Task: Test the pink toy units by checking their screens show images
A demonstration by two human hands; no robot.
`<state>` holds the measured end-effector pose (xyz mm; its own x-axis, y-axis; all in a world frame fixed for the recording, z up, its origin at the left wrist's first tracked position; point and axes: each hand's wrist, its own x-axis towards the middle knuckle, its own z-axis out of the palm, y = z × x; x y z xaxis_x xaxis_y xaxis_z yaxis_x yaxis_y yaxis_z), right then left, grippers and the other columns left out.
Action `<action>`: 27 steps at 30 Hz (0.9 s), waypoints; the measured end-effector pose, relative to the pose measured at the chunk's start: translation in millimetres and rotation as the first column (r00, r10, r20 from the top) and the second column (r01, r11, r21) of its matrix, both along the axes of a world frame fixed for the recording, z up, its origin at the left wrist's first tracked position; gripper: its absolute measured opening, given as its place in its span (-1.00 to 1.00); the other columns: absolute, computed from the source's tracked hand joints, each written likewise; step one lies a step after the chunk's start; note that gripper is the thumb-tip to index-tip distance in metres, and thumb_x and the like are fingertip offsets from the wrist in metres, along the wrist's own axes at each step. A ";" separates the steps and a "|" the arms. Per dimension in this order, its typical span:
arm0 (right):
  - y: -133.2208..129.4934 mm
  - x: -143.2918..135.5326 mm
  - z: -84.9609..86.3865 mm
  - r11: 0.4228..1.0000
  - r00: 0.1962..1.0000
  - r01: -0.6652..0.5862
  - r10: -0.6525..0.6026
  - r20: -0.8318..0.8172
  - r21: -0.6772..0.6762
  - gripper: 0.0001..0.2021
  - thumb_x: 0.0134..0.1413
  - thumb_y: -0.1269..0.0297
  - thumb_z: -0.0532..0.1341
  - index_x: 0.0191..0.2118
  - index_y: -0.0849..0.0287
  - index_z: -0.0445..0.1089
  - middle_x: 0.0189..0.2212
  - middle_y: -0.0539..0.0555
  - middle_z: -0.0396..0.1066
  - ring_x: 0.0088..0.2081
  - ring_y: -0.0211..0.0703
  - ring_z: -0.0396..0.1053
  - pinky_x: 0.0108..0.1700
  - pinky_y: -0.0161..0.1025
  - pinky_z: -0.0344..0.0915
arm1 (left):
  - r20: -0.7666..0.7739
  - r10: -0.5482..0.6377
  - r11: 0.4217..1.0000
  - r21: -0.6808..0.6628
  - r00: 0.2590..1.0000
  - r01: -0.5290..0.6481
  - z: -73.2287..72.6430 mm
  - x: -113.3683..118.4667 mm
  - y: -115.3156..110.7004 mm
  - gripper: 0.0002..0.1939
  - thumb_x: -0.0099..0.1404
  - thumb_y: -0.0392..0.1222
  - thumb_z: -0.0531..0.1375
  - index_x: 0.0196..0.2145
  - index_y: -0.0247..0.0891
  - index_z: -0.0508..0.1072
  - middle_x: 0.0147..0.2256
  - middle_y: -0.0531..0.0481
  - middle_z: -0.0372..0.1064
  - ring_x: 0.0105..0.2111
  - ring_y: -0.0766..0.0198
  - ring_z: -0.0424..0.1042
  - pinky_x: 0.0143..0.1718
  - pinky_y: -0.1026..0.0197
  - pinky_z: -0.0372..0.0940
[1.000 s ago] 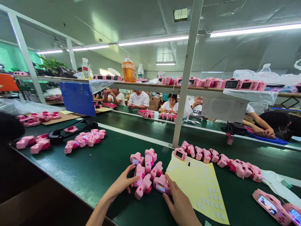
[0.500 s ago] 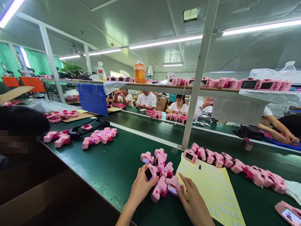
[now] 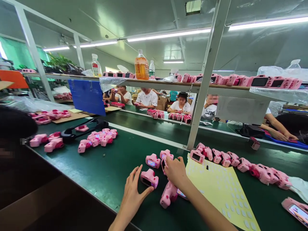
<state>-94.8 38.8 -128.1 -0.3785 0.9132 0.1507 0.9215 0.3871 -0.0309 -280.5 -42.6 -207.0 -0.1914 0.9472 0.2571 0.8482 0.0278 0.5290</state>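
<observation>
Several pink toy cameras lie in a loose group on the green bench before me. My left hand [image 3: 133, 194] has its fingers spread around a pink camera [image 3: 149, 178] with a dark screen; the thumb is at its lower edge. My right hand [image 3: 176, 171] reaches across the group, fingers bent onto another pink camera [image 3: 164, 164], which they partly cover. Behind stands a camera with a lit screen [image 3: 151, 163]. A further pink camera [image 3: 168, 194] lies under my right wrist, beside one mostly hidden by the forearm.
To the right, a yellow sheet [image 3: 216, 189] bears small pale stickers, with a row of pink cameras [image 3: 244, 165] along its far side. A metal post [image 3: 201, 106] rises behind it to a loaded shelf. More cameras [image 3: 98, 138] lie left, near a person's head.
My left hand has moved left, and the dark-screen camera stands apart from the group. My right hand has gone from the front-right camera to one farther back. The view has shifted slightly.
</observation>
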 end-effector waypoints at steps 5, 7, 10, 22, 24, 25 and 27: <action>-1.9 3.0 -1.3 0.999 0.999 -0.038 0.038 0.032 0.000 -0.71 0.39 0.15 0.27 0.08 0.20 0.47 -0.01 0.11 0.54 0.02 -0.02 0.53 0.16 0.13 0.42 | -0.061 -0.296 0.955 -0.005 0.953 0.296 29.0 -14.3 2.2 -0.49 0.35 -0.28 0.30 0.21 0.10 0.49 0.46 -0.08 0.11 0.47 -0.16 -0.03 0.37 -0.31 -0.01; -4.5 2.1 -1.0 0.998 0.997 -0.061 0.061 0.041 0.005 -0.71 0.40 0.15 0.26 0.10 0.19 0.46 0.00 0.12 0.54 0.05 0.00 0.52 0.19 0.15 0.39 | -0.068 -0.381 0.924 -0.030 0.922 0.380 37.7 -14.0 9.9 -0.48 0.31 -0.35 0.34 0.16 0.11 0.54 0.43 -0.07 0.18 0.45 -0.16 0.03 0.37 -0.33 -0.03; -8.4 1.8 0.0 0.997 0.996 -0.080 0.079 0.043 0.014 -0.71 0.41 0.14 0.25 0.10 0.19 0.46 -0.03 0.11 0.56 0.06 0.00 0.52 0.23 0.18 0.35 | -0.066 -0.462 0.887 -0.058 0.885 0.458 42.3 -12.9 20.6 -0.52 0.29 -0.39 0.36 0.10 0.02 0.58 0.38 -0.10 0.27 0.41 -0.15 0.15 0.36 -0.38 -0.01; 4.8 52.5 30.6 0.999 0.992 0.018 -0.022 -0.124 -0.031 -0.76 0.45 0.15 0.19 -0.03 0.19 0.53 -0.11 0.08 0.61 0.03 -0.02 0.54 0.31 0.19 0.22 | 0.068 -0.452 0.891 0.081 0.890 0.446 16.2 -10.0 23.6 -0.60 0.34 -0.30 0.19 0.03 0.07 0.63 0.35 -0.15 0.28 0.34 -0.19 0.22 0.32 -0.32 0.06; -5.5 72.5 30.0 0.998 0.986 0.040 -0.046 -0.161 -0.041 -0.74 0.46 0.21 0.13 0.02 0.17 0.53 -0.01 0.15 0.61 0.10 0.03 0.51 0.34 0.19 0.16 | 0.128 -0.407 0.911 0.133 0.904 0.391 13.9 -11.6 17.9 -0.62 0.32 -0.19 0.21 0.05 0.10 0.61 0.36 -0.09 0.25 0.34 -0.17 0.22 0.33 -0.25 0.08; -14.0 83.4 26.9 0.997 0.982 0.057 -0.066 -0.175 -0.052 -0.71 0.46 0.22 0.10 0.06 0.16 0.52 0.06 0.18 0.59 0.14 0.09 0.49 0.33 0.19 0.16 | 0.166 -0.361 0.928 0.165 0.918 0.335 12.2 -12.4 13.0 -0.62 0.33 -0.11 0.20 0.08 0.08 0.59 0.36 -0.10 0.24 0.34 -0.16 0.22 0.34 -0.21 0.08; -35.7 104.7 13.8 0.991 0.975 0.100 -0.115 -0.189 -0.087 -0.62 0.43 0.16 0.07 0.17 0.16 0.48 0.16 0.23 0.53 0.19 0.20 0.45 0.28 0.20 0.24 | 0.256 -0.218 0.962 0.221 0.942 0.162 6.5 -11.6 -0.8 -0.60 0.40 0.07 0.11 0.09 -0.03 0.54 0.29 -0.17 0.29 0.28 -0.15 0.27 0.31 -0.15 0.14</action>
